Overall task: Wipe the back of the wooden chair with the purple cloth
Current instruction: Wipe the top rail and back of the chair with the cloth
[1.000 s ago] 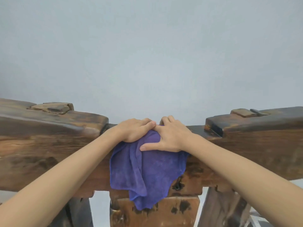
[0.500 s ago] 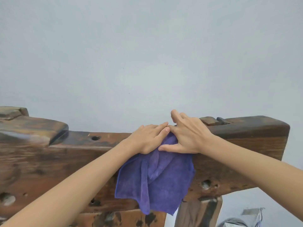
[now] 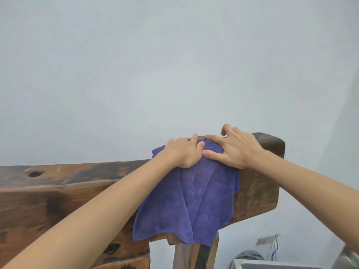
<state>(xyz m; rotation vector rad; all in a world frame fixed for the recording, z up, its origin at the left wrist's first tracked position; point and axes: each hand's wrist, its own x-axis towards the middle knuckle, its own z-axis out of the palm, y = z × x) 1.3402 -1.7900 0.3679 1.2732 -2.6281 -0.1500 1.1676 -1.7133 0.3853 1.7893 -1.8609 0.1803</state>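
As both hands slid right | flat left hand, right hand press soft purple cloth | brown wooden chair back end reached.

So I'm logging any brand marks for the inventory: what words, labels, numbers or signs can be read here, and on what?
None: no readable text anywhere in the view.
Purple cloth: plain, no tag or label visible.
Wooden chair back: only grain, stains and holes.
Wall: blank.
Grey objects at lower right: cut off by the frame edge, no lettering discernible.
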